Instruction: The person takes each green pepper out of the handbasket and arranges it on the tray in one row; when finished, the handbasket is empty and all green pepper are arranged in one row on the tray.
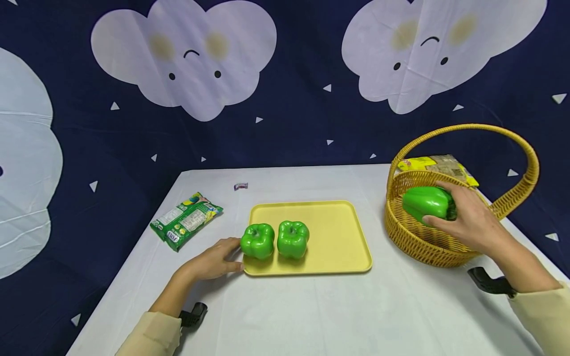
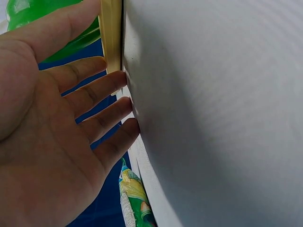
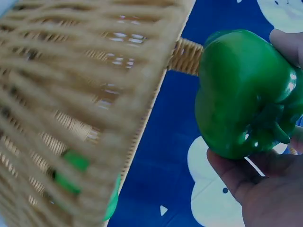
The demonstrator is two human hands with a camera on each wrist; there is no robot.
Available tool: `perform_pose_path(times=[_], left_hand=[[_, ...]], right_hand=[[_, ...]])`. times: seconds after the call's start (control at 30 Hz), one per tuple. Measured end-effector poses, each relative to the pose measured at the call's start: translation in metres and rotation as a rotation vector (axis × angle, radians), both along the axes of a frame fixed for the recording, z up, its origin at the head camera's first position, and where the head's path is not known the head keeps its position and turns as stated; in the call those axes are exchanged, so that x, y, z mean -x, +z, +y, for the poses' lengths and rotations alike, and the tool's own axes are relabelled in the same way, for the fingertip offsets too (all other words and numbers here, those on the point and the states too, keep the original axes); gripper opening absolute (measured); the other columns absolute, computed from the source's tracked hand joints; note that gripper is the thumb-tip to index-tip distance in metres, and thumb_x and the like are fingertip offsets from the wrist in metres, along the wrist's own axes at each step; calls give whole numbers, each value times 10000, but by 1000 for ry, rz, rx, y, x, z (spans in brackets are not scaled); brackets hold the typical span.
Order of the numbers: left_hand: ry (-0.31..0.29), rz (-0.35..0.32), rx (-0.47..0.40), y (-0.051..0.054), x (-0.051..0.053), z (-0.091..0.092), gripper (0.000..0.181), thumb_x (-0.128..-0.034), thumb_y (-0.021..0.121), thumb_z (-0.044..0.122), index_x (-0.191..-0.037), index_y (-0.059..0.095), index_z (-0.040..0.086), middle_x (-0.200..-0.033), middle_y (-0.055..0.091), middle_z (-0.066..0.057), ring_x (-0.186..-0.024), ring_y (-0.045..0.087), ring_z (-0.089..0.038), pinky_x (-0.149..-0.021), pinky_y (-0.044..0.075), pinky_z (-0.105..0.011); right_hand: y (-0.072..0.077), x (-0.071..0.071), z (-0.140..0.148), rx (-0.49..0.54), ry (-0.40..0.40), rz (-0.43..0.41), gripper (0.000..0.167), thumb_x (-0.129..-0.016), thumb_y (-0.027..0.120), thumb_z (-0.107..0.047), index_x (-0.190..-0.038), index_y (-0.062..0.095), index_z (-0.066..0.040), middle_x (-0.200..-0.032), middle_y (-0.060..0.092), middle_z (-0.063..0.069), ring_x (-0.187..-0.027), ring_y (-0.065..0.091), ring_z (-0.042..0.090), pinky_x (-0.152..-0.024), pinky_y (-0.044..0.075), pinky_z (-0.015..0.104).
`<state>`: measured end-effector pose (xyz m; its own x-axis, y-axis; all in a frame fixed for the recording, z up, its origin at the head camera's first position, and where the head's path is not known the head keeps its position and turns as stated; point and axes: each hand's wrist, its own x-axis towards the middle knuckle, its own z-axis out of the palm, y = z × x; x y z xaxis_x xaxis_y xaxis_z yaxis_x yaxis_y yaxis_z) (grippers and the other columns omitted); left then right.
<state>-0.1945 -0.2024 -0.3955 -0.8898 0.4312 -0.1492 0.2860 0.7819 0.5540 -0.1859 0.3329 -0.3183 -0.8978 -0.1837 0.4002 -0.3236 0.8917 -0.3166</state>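
Note:
A green bell pepper (image 1: pixel 428 203) is held in my right hand (image 1: pixel 474 217), over the opening of a yellow wicker basket (image 1: pixel 420 249). In the right wrist view, thumb and fingers grip this pepper (image 3: pixel 246 90) near its stem end, above the basket's rim. Two more green bell peppers, a left one (image 1: pixel 258 241) and a right one (image 1: pixel 293 240), stand stem up on the left part of a yellow tray (image 1: pixel 334 237). Beside the tray's left edge is my left hand (image 1: pixel 213 260), fingers spread and holding nothing. Its fingertips (image 2: pixel 118 78) reach the tray's edge or the cloth beside it.
A green snack packet (image 1: pixel 187 221) lies left of the tray, with a small wrapped candy (image 1: pixel 241 186) farther back. Behind the basket rests a yellow packet (image 1: pixel 438 165). The basket's tall handle (image 1: pixel 463 127) arches above it. A dark blue cloud-patterned cloth (image 1: pixel 303 123) hangs behind the white table.

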Motion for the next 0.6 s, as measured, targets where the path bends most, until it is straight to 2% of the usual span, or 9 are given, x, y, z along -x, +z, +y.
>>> perform_pose_path(times=[0.3, 0.4, 0.53, 0.6], left_hand=[[-13, 13, 2, 1, -1, 0, 665, -834, 690, 271, -1393, 425, 26, -1444, 428, -196, -1366, 339, -403, -1139, 274, -559], [-10, 9, -1, 1, -1, 0, 664, -835, 689, 267, -1395, 424, 28, -1446, 428, -193, -1368, 338, -398, -1143, 270, -554], [-13, 11, -4, 0, 0, 0, 663, -836, 687, 271, -1396, 424, 32, -1444, 432, -189, -1367, 340, -398, -1139, 274, -558], [-12, 12, -5, -1, 0, 0, 661, -835, 688, 268, -1395, 426, 33, -1440, 437, -188, -1365, 344, -396, -1138, 277, -558]], right_hand=[[6, -8, -23, 37, 32, 20, 828, -750, 789, -258, -1418, 338, -66, -1203, 448, 213, -958, 464, 330, -677, 408, 406], [6, -9, -31, 44, 53, 22, 831, -747, 791, -250, -1425, 338, -95, -1190, 458, 181, -949, 472, 290, -675, 418, 360], [4, -9, -40, 58, 96, 36, 822, -752, 790, -239, -1424, 342, -84, -1197, 479, 164, -973, 468, 253, -701, 403, 279], [2, -7, -45, 62, 123, 56, 819, -749, 794, -233, -1418, 351, -70, -1210, 490, 173, -991, 464, 257, -725, 392, 284]])
